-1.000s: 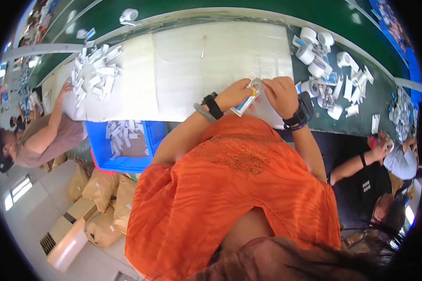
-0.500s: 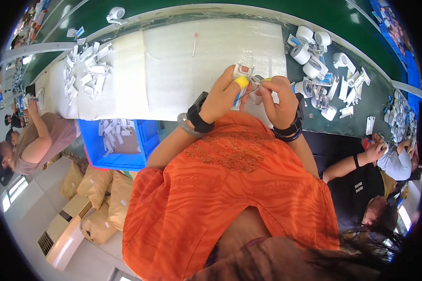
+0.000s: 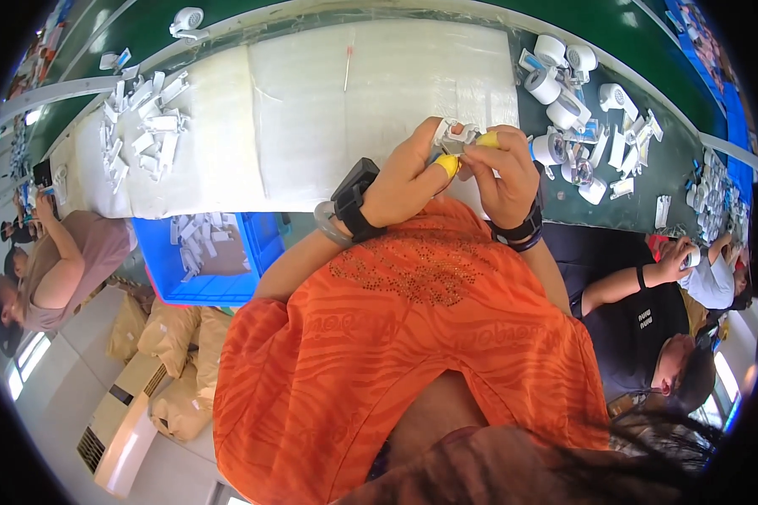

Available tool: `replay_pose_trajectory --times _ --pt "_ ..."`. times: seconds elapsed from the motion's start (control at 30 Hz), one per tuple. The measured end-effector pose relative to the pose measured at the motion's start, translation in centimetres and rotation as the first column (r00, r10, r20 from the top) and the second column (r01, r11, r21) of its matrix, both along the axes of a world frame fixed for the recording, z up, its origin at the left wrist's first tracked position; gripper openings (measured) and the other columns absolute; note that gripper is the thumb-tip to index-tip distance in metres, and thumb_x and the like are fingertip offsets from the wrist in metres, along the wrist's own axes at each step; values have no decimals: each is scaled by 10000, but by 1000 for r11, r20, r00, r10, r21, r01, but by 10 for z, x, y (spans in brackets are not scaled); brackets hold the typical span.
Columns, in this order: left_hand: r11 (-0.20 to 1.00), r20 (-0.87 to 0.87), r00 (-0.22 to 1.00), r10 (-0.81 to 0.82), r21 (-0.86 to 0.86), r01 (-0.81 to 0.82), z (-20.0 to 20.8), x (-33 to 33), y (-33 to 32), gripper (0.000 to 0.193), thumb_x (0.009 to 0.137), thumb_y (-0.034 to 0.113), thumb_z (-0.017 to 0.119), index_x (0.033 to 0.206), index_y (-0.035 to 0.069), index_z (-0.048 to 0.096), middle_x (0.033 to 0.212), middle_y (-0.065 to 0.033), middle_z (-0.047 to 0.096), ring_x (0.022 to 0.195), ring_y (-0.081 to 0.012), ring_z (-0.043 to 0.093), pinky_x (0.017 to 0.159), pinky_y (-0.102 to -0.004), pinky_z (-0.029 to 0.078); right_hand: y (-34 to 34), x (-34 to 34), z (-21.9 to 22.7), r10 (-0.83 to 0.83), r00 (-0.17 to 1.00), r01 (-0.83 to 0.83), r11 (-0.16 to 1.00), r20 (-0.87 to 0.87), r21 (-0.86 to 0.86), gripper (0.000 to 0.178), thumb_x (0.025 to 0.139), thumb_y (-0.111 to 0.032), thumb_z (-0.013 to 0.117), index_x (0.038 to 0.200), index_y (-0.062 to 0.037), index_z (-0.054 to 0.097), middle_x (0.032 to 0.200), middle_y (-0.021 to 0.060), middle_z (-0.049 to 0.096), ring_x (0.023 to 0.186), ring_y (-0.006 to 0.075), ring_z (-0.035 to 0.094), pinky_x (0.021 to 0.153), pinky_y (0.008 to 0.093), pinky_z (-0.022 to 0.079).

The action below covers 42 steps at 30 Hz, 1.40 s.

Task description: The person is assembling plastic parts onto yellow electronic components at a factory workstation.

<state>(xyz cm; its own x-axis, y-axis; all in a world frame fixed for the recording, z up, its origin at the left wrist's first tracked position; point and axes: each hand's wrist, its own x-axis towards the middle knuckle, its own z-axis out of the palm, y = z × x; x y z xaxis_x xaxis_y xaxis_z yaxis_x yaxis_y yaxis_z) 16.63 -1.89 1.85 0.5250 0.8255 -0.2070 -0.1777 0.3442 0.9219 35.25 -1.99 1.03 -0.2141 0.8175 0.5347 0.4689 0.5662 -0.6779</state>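
Just in front of my chest, both hands meet around a small white plastic housing [image 3: 458, 131]. My left hand [image 3: 408, 185] is closed on its left side, the thumb in a yellow finger cover [image 3: 448, 165] pressed along its near edge. My right hand [image 3: 510, 178] pinches at its right side, with another yellow finger cover [image 3: 487, 140] on a fingertip. My fingers hide most of the housing and whatever small piece may lie between them. Beyond my hands, a thin rod with a red end [image 3: 349, 67] lies on the white foam sheet [image 3: 303, 126].
White plastic pieces [image 3: 152, 126] are heaped at the left of the sheet. Round white heads with arms [image 3: 568, 109] crowd the green table on the right. A blue bin [image 3: 206, 288] with white pieces stands left of me. Co-workers sit on both sides, one in a black shirt [image 3: 632, 337].
My hands have drawn closer together and turned the housing. The blue-and-white strip and thin wire seen below it before are now hidden. The view has shifted slightly.
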Motion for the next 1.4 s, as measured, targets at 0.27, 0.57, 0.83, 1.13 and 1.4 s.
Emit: replay_pose_trajectory --times 0.27,0.57,0.83,1.13,1.4 --pt "998 -34 999 -2 70 5 2 -2 -1 399 895 11 369 1292 8 405 934 -49 532 768 -94 518 624 -239 478 -1 -2 -1 -6 1000 6 1000 -14 -18 256 703 27 749 923 -89 689 872 76 571 851 280 565 730 358 479" --pt "978 -25 995 100 186 -94 9 3 0 327 948 193 531 1197 -9 470 845 -86 603 684 -147 548 640 -292 453 -3 -4 1 -38 999 38 996 2 -85 252 699 28 755 917 -78 686 865 83 571 831 278 554 729 354 467" --pt "985 -185 978 100 155 -71 4 3 -3 258 949 109 478 1188 15 498 852 -104 645 706 -226 635 642 -332 488 -1 -5 0 -9 1000 8 997 -4 -82 247 700 30 751 915 -71 682 842 79 584 826 275 550 735 349 456" --pt "982 -257 953 161 142 -127 -28 0 -4 272 1017 168 423 1234 40 525 749 -22 563 574 -63 482 500 -222 409 -2 -19 -22 -71 996 76 993 58 -89 175 747 -52 730 900 -80 650 841 88 618 823 287 597 769 383 455" --pt "925 -132 920 370 147 -351 -68 -87 94 290 1013 256 417 1032 15 576 750 -86 614 550 -151 565 505 -295 453 3 82 -53 -166 793 261 962 587 -80 222 768 -75 662 987 -102 641 968 64 641 959 270 611 841 399 455"
